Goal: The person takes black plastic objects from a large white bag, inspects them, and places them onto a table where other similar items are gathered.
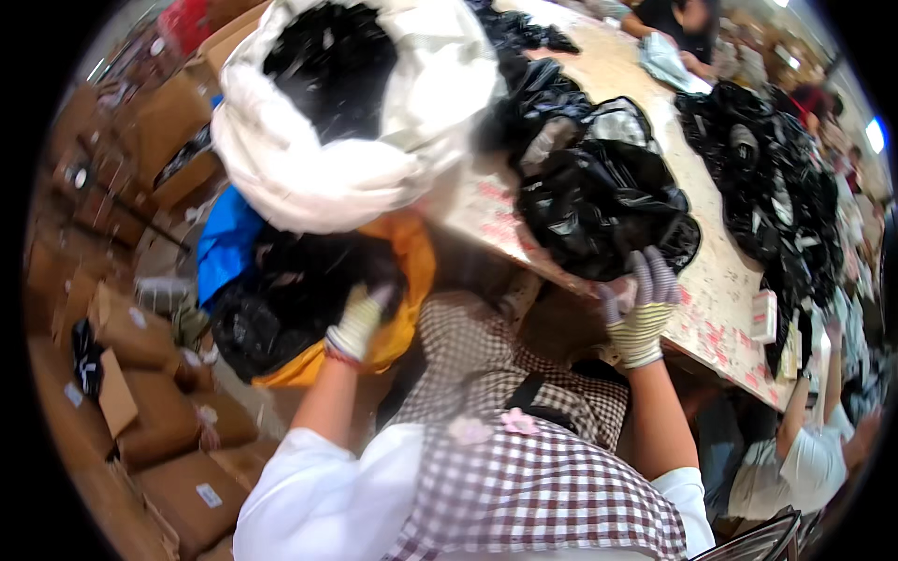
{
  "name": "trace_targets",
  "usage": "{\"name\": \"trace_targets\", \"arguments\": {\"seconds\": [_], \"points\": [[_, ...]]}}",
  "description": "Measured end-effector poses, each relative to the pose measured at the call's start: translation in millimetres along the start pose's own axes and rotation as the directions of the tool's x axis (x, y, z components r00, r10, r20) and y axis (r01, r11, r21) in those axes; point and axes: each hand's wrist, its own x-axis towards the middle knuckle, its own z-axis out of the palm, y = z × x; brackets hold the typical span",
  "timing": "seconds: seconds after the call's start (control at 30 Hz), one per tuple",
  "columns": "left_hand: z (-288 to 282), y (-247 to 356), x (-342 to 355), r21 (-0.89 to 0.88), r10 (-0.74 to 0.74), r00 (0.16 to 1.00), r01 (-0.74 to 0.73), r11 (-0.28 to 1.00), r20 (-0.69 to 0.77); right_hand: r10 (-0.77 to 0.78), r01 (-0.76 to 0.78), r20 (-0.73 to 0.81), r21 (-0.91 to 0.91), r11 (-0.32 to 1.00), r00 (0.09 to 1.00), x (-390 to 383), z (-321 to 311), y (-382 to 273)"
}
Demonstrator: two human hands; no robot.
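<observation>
Head view, only one.

Left hand (360, 323): striped knit glove, over the near right part of the yellow sack (418, 257), by the black bags (313, 262) inside it. Fingers blurred; can't tell if they grip anything.

Right hand (645, 318): same kind of glove, at the table's near edge. Fingers point up, thumb well apart from them, so the grasp is wide. Fingertips sit at the near edge of the black bag (599, 206); can't tell whether they touch or just overlap it in view.

Black bag: on the table (702, 337), close to the near edge, crumpled, shiny. More dark plastic (547, 89) lies just beyond it.

Yellow sack: left of the table, mouth up, blue sheet (229, 238) along its left side. White sack (281, 182) stands just beyond, rim rolled out, dark plastic inside too.

Far side of the table: long black heap (776, 187). White box (764, 316) stands near its closer end.

Co-worker (687, 23) at the top handles a pale parcel (660, 61). Another person (790, 477) at lower right, arms reaching up. Cartons (150, 407) stacked at left.
</observation>
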Motion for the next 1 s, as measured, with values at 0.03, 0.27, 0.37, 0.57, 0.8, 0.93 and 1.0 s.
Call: {"name": "trace_targets", "arguments": {"seconds": [0.03,0.27,0.37,0.57,0.8,0.93,1.0], "points": [[-17,-18,-5,0.299,-0.034,0.994,0.003,0.954,0.099,0.018,-0.017,-0.032,0.019,1.0,0.999,2,12,-8],[75,114,-68,0.377,0.539,0.794,-0.608,0.699,0.282,-0.136,0.176,0.256,-0.144,0.974,0.957,59,-5,-9],[42,218,-45,0.513,0.802,0.598,-0.688,0.514,-0.001,-0.027,0.053,0.335,-0.068,0.996,0.942,52,11,28],[-3,285,140,0.389,0.491,0.871,-0.45,0.804,-0.009,-0.043,0.062,0.274,-0.059,0.996,0.961,53,8,34],[-11,167,224,0.271,0.203,0.958,-0.253,0.929,0.202,-0.036,0.044,0.229,-0.03,0.999,0.973,48,7,33],[-26,196,159,-0.872,0.242,0.952,-0.277,0.403,-0.19,-0.023,0.03,0.199,-0.033,0.999,0.98,42,8,38],[-30,208,134,-0.928,0.376,0.923,-0.208,0.309,-0.081,-0.046,0.056,0.163,-0.059,0.997,0.986,45,6,35]]}}
